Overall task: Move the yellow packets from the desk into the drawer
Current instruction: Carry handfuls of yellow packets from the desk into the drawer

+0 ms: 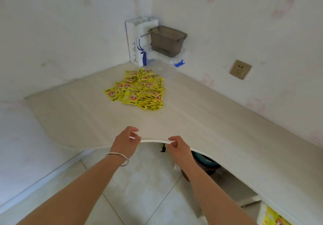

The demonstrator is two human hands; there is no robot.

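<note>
We see the packets (138, 89) heaped mid-frame on the counter (201, 119), well apart from both hands. Print on them is too small to read. More yellow ones (274, 218) sit at lower right, cut off by the frame edge; we cannot tell if that is the drawer. Left hand (126, 141) and right hand (177, 148) are at the counter's front edge, centre frame. Fingers (133, 130) of the left are curled with the thumb near the fingertips; the right's are curled too, thumb on the edge. We cannot tell if either pinches anything. A bangle (118, 158) rings the left wrist. Upper centre corner: a paper bag (138, 46), partly hidden by a grey bin (167, 40). A socket (240, 69) is on the right wall. A dark object (205, 161) under the counter is mostly hidden.
</note>
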